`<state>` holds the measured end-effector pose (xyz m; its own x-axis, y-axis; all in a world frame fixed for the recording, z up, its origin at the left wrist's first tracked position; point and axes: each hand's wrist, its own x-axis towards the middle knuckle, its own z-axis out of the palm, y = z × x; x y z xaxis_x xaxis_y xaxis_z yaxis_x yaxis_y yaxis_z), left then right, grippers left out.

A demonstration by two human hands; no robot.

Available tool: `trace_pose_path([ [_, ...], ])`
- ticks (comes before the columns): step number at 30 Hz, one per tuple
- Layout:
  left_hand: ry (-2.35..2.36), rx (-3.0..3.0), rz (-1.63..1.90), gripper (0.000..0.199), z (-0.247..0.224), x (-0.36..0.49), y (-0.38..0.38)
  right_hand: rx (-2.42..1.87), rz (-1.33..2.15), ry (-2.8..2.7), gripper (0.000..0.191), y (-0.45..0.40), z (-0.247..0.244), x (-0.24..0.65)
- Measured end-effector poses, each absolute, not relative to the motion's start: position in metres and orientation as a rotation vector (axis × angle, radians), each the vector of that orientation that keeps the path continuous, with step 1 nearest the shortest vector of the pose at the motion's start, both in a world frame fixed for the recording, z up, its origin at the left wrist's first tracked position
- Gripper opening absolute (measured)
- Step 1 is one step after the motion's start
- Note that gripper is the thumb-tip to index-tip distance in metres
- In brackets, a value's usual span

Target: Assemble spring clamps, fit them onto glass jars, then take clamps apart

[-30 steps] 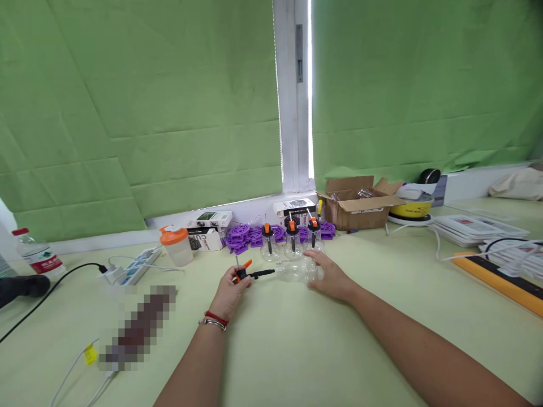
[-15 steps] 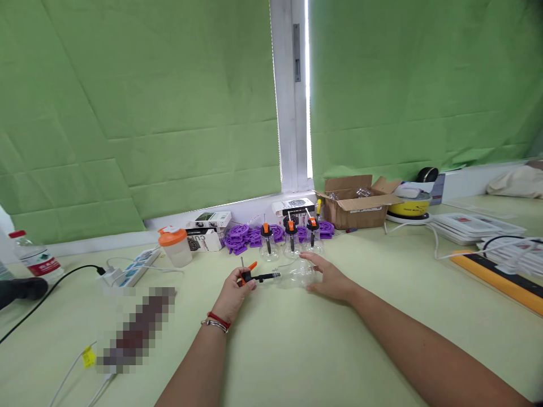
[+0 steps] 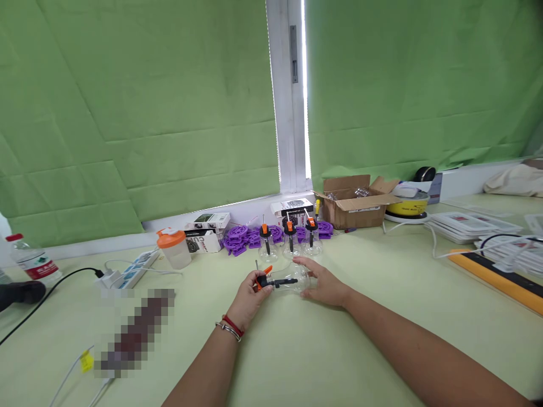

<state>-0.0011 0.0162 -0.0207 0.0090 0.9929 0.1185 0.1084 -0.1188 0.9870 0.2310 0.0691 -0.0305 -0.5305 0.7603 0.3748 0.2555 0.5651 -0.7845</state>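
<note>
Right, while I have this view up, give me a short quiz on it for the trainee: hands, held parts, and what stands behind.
1. Multiple choice. What does the left hand hold?
A) An orange-and-black top
B) A cardboard box
C) A yellow pot

2. True or false. The black tube reaches inside the clear bottle, whose base end is in the right hand.

3. Fill in the number. In front of the purple parts, ___ upright bottles fitted with orange-and-black tops stand side by side.

Key: 1 A; 2 true; 3 three.
</note>
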Motion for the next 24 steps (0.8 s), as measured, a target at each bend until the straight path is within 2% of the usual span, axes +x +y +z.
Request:
trace_pose_path([
  [12,0.991,1.107,1.182,0.041,-0.025,-0.013,0.019,-0.842,0.864,-2.078,0.076,0.067,-0.028,0.231],
  [24,1.012,1.057,1.243,0.036,-0.02,-0.01,0.018,-0.796,0.759,-2.098,0.076,0.068,-0.034,0.228],
])
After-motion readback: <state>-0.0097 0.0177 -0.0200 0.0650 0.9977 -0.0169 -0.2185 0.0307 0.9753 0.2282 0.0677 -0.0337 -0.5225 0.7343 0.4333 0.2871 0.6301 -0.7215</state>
